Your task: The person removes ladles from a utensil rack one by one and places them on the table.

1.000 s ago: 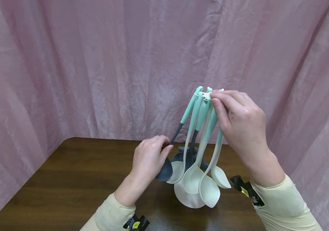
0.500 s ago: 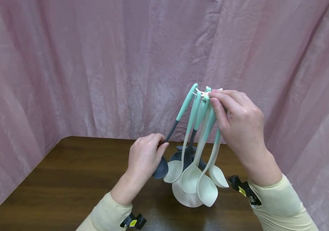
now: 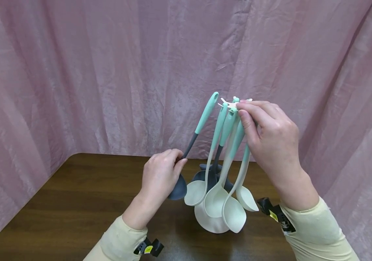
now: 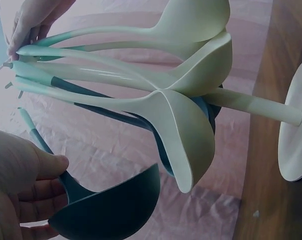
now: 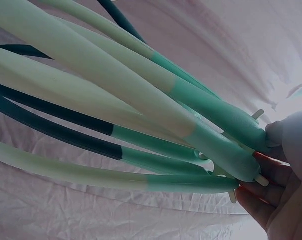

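My left hand [image 3: 160, 172] grips a dark ladle [image 3: 207, 112] by its lower shaft, just above the bowl. This ladle has a mint handle, whose top end stands free, apart from the rack's hooks. In the left wrist view, the dark bowl [image 4: 111, 205] hangs below the thumb. With thumb and fingers, my right hand [image 3: 269, 134] pinches the white hooked top of the utensil rack [image 3: 230, 105]. Around the rack hang several cream ladles [image 3: 217, 203] and dark utensils [image 3: 213, 181], all with mint handles. The right hand partly covers the rack's top.
The rack's round white base [image 3: 210, 224] stands on a dark wooden table [image 3: 75, 206]. A pink curtain [image 3: 107, 72] hangs behind the table. In the left wrist view, the rack's pole [image 4: 260, 107] runs down to the base.
My left hand has moved left with the dark ladle, and its handle end has come off the rack's hook. The right hand keeps its grip on the rack's top.
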A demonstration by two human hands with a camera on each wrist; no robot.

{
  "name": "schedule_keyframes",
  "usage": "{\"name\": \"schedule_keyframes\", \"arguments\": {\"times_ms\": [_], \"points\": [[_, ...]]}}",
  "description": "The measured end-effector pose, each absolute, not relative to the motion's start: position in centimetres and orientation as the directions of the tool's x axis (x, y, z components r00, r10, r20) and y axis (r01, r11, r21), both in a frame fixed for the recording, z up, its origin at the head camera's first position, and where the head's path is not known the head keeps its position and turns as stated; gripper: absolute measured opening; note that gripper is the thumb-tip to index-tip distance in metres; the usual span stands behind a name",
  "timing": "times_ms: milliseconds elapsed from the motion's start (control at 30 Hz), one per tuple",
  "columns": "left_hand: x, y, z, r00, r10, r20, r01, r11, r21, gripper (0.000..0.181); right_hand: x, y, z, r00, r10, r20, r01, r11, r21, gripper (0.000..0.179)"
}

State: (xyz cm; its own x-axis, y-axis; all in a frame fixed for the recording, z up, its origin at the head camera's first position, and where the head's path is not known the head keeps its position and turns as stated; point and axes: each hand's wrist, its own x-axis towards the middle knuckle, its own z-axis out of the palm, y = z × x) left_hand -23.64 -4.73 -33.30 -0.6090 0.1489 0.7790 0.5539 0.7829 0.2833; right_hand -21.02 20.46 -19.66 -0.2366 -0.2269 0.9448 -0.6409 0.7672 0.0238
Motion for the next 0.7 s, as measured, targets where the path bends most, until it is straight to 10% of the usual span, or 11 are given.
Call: {"name": "schedule_keyframes", "arguments": {"times_ms": [700], "points": [[-23.78,-5.52,-33.22,-0.639,0.131,0.758,0.526,0.793,0.306,0.01,-21.15,20.28,-20.27,-0.252,-0.189,0.949,-0.641,0.767,-0.018,0.026]]}}
